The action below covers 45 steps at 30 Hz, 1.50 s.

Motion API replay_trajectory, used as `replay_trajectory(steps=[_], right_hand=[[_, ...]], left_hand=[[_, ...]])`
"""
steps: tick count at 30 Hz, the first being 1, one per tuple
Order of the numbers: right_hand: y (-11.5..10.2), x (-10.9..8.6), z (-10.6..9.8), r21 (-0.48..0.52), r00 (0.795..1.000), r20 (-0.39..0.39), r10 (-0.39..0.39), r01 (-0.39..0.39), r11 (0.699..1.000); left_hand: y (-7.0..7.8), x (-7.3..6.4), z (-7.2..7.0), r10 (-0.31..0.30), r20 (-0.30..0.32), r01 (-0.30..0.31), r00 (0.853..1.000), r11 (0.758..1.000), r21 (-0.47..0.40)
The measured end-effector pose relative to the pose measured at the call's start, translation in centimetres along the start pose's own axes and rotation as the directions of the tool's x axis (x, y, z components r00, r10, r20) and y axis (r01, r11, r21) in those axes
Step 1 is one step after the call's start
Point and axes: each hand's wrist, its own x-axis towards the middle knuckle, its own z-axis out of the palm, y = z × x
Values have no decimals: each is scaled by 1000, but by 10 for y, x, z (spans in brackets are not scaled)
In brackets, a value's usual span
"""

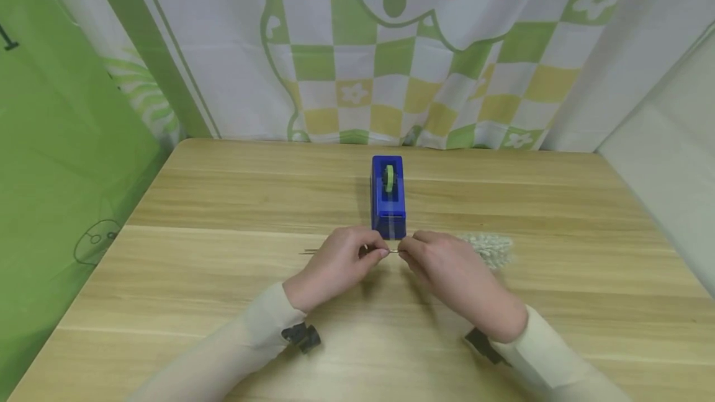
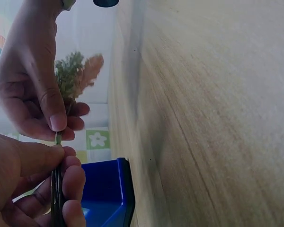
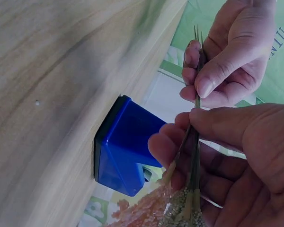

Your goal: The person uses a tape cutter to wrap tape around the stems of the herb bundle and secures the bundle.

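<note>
Thin flower stems (image 3: 196,151) run sideways through both hands, held over the table. My left hand (image 1: 341,262) pinches them between thumb and fingers, and the bare ends stick out to its left. Close beside it, my right hand (image 1: 458,275) pinches the same stems nearer the flowers. In the right wrist view the bunch has a pinkish flower head (image 3: 142,208) and a grey-green flower head (image 3: 180,210). From above, pale flower heads (image 1: 490,249) show past the right hand, which covers part of them.
A blue tape dispenser (image 1: 388,206) with a roll of tape (image 1: 389,178) stands on the wooden table (image 1: 268,191) just beyond the hands. Behind the table hangs a patterned curtain (image 1: 357,67). A green cloth (image 1: 56,160) hangs at the left.
</note>
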Motion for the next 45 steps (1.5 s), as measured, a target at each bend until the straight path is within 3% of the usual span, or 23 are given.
replay_trajectory(steps=[12,26,38,45], right_hand=[[3,3,4,29,1000,-27,10,-9,1000],[3,9,4,-11,1000,2,-1,1,1000],[3,11,5,-69,1000,-5,-8,8,998],[3,11,5,-57,1000,5,-9,9,998]], left_hand=[[-2,2,-1,-21,44,22,999,1000,-19],[0,4,-1,-12,-8,12,1000,1000,7],[-3,7,-1,-13,29,14,999,1000,-3],[-3,8,-2,1,7,-1,1000,1000,-3]])
